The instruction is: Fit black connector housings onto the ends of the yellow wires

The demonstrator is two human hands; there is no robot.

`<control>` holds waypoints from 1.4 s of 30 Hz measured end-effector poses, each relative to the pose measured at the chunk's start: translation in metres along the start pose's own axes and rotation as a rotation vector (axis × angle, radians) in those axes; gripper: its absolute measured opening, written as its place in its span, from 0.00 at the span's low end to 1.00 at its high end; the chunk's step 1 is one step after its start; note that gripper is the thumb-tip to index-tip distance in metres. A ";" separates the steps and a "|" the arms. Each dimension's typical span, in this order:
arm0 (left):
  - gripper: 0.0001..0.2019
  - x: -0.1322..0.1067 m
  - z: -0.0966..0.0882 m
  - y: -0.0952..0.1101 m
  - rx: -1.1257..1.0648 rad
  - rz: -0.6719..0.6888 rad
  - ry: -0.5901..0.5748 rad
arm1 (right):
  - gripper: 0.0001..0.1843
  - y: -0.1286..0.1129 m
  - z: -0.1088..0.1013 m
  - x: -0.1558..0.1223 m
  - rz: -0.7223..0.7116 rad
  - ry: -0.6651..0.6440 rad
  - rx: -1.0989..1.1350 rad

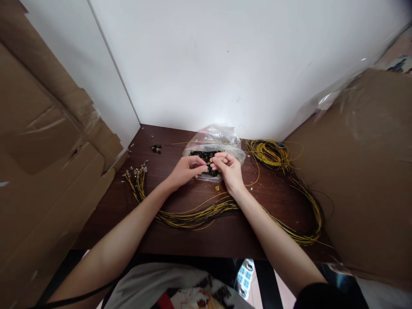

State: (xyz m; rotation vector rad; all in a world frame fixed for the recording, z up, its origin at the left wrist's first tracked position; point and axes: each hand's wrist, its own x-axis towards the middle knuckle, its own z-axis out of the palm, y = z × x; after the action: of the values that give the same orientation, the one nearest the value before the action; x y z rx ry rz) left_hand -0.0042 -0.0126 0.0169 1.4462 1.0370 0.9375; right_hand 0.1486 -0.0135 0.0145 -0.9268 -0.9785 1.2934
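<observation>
My left hand [189,170] and my right hand [228,170] meet over an open clear plastic bag [212,134] filled with small black and yellow parts [202,155]. Thumb and forefinger of each hand are pinched together. A short bit of thin yellow wire [209,163] shows between the fingertips, by the right hand. What the left fingers pinch is too small to make out. One small yellow piece [217,188] lies on the table just in front of the bag. Below my hands, a long bundle of yellow and black wires [196,218] runs under both forearms.
Cardboard [48,128] walls the brown table [193,244] at left, and more cardboard [360,171] stands at right. A coil of yellow wire [270,155] lies back right. Wire ends with whitish tips [138,174] fan out at left; small black parts [156,149] lie behind them.
</observation>
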 end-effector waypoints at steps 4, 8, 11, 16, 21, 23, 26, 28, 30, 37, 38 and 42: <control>0.12 0.000 0.000 -0.001 0.007 0.008 -0.005 | 0.12 0.000 0.000 -0.001 0.050 -0.102 -0.073; 0.12 0.000 0.000 -0.002 0.018 0.009 0.002 | 0.14 0.001 -0.001 -0.001 0.063 -0.112 -0.096; 0.12 0.001 0.000 -0.004 0.027 0.013 0.000 | 0.16 0.003 -0.002 0.000 0.067 -0.105 -0.068; 0.11 0.001 -0.001 -0.005 0.042 0.001 -0.002 | 0.19 0.008 -0.004 0.004 0.085 -0.092 0.007; 0.10 0.002 -0.001 -0.006 0.036 0.011 -0.003 | 0.18 0.009 -0.005 0.004 0.087 -0.097 0.030; 0.10 0.002 -0.002 -0.006 0.027 0.020 -0.006 | 0.17 0.008 -0.005 0.003 0.094 -0.108 0.018; 0.10 0.001 -0.002 -0.006 0.016 0.018 -0.005 | 0.15 0.006 -0.005 0.003 0.105 -0.126 -0.001; 0.10 0.001 -0.002 -0.004 0.008 0.008 0.001 | 0.14 0.006 -0.005 0.003 0.108 -0.142 -0.012; 0.10 0.001 -0.002 -0.003 -0.004 0.003 0.003 | 0.12 0.006 -0.005 0.003 0.110 -0.164 -0.031; 0.11 0.000 -0.002 -0.003 -0.006 -0.003 0.007 | 0.16 0.008 -0.005 0.003 0.104 -0.140 -0.005; 0.11 0.000 -0.002 -0.003 -0.005 -0.001 0.006 | 0.17 0.009 -0.004 0.003 0.105 -0.136 0.008; 0.11 0.001 -0.002 -0.003 -0.005 0.003 0.007 | 0.17 0.008 -0.004 0.003 0.108 -0.117 0.041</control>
State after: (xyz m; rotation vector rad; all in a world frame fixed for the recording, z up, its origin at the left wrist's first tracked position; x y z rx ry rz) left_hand -0.0060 -0.0114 0.0139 1.4416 1.0374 0.9477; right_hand 0.1498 -0.0097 0.0055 -0.8908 -0.9991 1.4674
